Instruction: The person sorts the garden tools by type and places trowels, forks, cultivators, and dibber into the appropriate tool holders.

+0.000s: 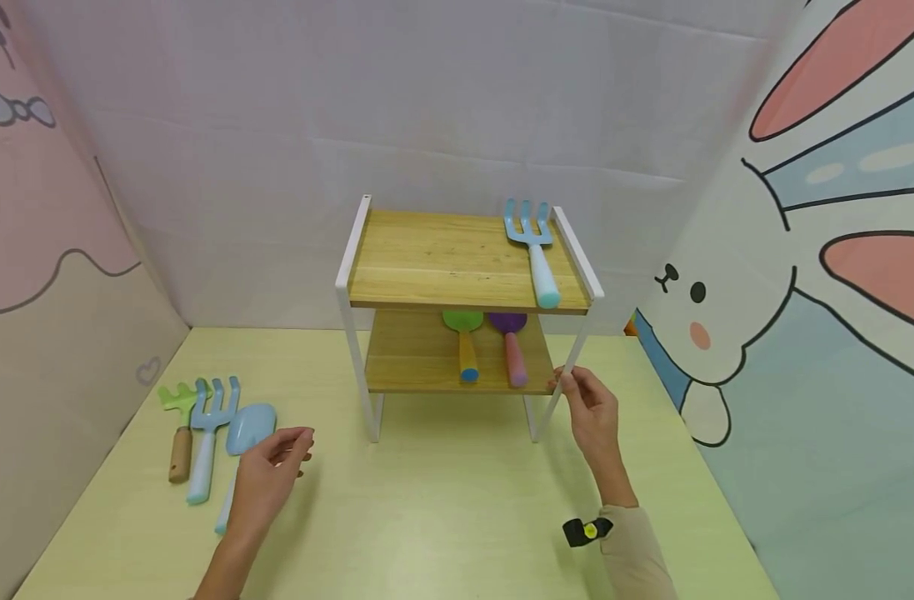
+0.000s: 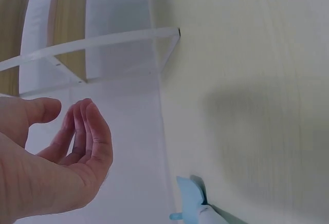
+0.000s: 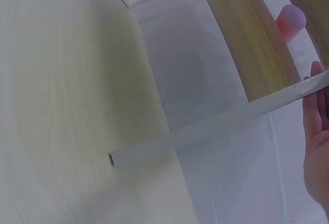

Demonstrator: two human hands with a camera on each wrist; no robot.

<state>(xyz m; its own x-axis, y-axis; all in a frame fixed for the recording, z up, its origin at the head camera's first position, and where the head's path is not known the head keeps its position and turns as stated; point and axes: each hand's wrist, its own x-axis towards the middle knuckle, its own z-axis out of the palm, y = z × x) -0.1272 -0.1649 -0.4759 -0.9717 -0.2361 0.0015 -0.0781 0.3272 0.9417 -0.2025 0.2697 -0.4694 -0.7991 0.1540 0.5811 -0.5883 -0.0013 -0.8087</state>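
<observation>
A person's right hand point(image 1: 593, 417) holds the right front leg point(image 1: 579, 337) of a two-tier shelf point(image 1: 427, 262) on a pale table point(image 1: 442, 517), fingers curled around the white metal just beside the lower board. The left hand point(image 1: 265, 479) hangs in front of us with nothing in it, fingers loosely bent and thumb apart, near a light-blue shovel point(image 1: 251, 427) lying on the table and partly hidden by that hand. Next to the shovel lie a light-blue fork point(image 1: 205, 446) and a green rake point(image 1: 182, 437) with a brown handle. On the shelf's top board, along the right edge, rests another blue fork point(image 1: 539, 262); below sit a green-headed tool point(image 1: 466, 350) with an orange handle and a purple-headed one point(image 1: 514, 354) with a pink handle. A rabbit-print panel point(image 1: 704, 325) stands at right.
</observation>
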